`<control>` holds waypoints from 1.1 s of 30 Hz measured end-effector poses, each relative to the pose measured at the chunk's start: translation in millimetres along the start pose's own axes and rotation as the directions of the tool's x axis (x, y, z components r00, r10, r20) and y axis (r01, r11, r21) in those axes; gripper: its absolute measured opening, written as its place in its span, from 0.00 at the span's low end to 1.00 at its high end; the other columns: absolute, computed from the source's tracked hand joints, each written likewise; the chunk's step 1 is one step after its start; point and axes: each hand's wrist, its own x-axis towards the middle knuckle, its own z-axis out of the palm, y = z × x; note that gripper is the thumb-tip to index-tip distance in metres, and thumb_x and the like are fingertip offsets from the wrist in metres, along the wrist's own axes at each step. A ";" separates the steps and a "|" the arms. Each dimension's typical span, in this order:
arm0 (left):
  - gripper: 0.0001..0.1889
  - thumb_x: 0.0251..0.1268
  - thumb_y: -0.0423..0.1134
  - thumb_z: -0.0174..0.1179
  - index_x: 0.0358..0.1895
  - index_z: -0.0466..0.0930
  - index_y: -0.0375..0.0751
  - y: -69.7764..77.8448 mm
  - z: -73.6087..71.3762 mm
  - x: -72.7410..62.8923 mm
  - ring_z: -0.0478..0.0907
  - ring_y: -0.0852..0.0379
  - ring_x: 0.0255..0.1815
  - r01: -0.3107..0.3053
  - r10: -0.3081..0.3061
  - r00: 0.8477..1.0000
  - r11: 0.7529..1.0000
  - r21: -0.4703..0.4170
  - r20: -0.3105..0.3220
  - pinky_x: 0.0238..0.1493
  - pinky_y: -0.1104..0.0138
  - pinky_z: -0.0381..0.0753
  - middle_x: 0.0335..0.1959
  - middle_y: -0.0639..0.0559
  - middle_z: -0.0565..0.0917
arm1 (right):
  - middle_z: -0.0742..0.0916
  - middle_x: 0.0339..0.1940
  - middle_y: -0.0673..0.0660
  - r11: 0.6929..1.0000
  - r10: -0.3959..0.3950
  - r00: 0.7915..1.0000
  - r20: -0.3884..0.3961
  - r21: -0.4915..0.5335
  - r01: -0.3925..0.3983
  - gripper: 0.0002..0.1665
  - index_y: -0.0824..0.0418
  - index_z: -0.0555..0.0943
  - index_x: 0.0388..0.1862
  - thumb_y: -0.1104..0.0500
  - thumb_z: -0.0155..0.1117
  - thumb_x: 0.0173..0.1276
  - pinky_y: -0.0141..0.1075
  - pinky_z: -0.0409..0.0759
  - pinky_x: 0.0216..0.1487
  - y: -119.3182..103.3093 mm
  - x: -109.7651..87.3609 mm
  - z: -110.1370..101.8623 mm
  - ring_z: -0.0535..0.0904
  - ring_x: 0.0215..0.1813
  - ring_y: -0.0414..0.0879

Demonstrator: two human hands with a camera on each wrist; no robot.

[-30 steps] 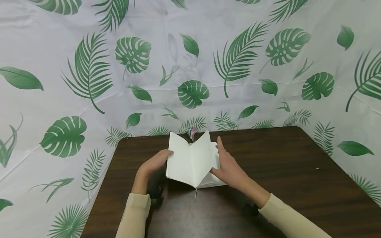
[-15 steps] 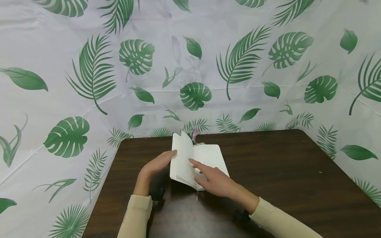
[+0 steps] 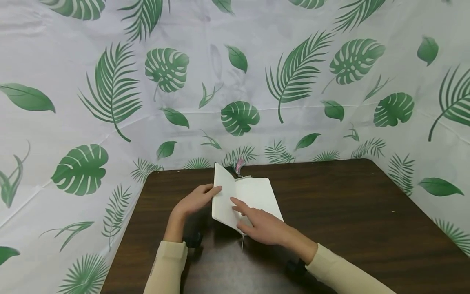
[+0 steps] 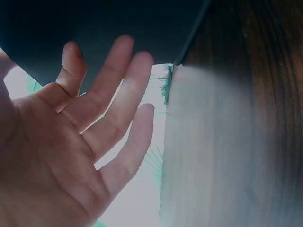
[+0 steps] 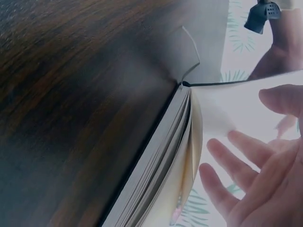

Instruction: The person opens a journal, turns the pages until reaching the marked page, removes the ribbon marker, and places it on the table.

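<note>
An open notebook (image 3: pixel 257 191) with blank white pages lies on the dark wooden table. Its left side is tilted up, and my left hand (image 3: pixel 194 201) holds that edge, thumb on the inner page and fingers behind. In the left wrist view those fingers (image 4: pixel 135 82) lie against the dark cover (image 4: pixel 128 23). My right hand (image 3: pixel 266 228) hovers over the open pages, its fingers loosely extended and pointing toward the raised side. Seen from the right wrist, the hand (image 5: pixel 265 182) grips nothing beside the fanned page block (image 5: pixel 163 156). A thin ribbon (image 5: pixel 193 49) hangs from the spine.
A pink tassel (image 3: pixel 240 165) sticks out beyond the notebook's far edge. The table (image 3: pixel 338 204) ends at a white cloth backdrop (image 3: pixel 205 73) printed with green leaves. Dark devices are strapped under both wrists.
My right hand moved left from the notebook's right side to over its middle, and loose pages that stood up have turned to the left. The left hand keeps holding the left edge.
</note>
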 end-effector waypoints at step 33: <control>0.26 0.91 0.43 0.35 0.66 0.77 0.28 -0.5 -7.6 -3.5 0.81 0.52 0.52 -0.068 0.070 0.995 0.997 -0.036 0.066 0.65 0.51 0.77 0.52 0.40 0.85 | 0.72 0.85 0.59 0.971 0.079 0.988 0.130 -0.233 -0.047 0.38 0.49 0.77 0.79 0.45 0.76 0.72 0.63 0.73 0.75 51.4 -20.7 -32.6 0.68 0.84 0.63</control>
